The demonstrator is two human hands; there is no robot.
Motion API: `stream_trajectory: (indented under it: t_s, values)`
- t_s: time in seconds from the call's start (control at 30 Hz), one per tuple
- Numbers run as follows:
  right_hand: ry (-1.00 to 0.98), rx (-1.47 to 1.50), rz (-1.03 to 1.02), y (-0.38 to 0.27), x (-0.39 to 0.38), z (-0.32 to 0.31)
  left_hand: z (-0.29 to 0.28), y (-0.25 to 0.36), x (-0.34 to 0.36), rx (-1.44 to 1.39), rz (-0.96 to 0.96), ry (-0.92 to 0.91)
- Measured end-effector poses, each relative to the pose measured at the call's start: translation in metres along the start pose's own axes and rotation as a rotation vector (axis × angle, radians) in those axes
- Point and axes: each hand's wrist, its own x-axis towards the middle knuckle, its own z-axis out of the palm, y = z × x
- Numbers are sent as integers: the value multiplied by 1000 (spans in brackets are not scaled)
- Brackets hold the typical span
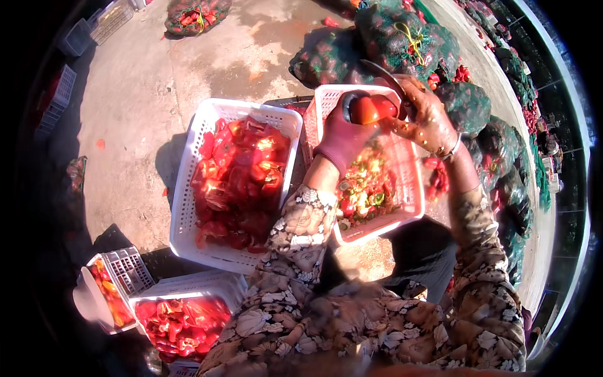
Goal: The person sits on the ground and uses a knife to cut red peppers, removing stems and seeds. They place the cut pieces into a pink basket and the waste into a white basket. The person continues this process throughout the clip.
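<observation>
My left hand (pixel 344 139), in a purple glove with dark fingertips, is closed around a red bell pepper (pixel 373 110) above a pink plastic basket (pixel 417 179). In my bare right hand (pixel 432 120), flecked with seeds, is a knife (pixel 384 76) whose dark curved blade points up and away to the left. Its fingertips reach to the pepper's right side; whether the blade touches the pepper I cannot tell. Pale cores, seeds and red scraps (pixel 367 183) lie in the pink basket beneath. Left of it, a white basket (pixel 180 217) holds cut red pepper pieces (pixel 235 179).
Green mesh sacks of peppers (pixel 408 41) crowd the far side and the right. Another sack (pixel 196 16) lies on the concrete farther off. At lower left stand a white crate of red pieces (pixel 182 323) and a crate of orange-red peppers (pixel 112 292).
</observation>
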Motion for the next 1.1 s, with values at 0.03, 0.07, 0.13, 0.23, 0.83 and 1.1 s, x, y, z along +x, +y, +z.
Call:
stream_trajectory:
  t_s: [0.03, 0.07, 0.13, 0.23, 0.83, 1.1]
  values:
    - [-85, 22, -16, 4, -5, -6, 13, -23, 5, -162, -70, -47]
    - [-161, 43, -30, 12, -15, -12, 24, 2, -3, 54, 69, -106]
    - [-202, 59, 45, -3, -18, -13, 21, 8, -5, 215, -57, -174]
    - [98, 123, 1, -6, -21, 13, 7, -25, 2, 47, 138, -193]
    - [452, 160, 390, -56, -189, 86, 57, -68, -154, 71, -263, 243]
    - [660, 151, 515, -72, -209, 43, 100, -38, -155, -19, -250, 114]
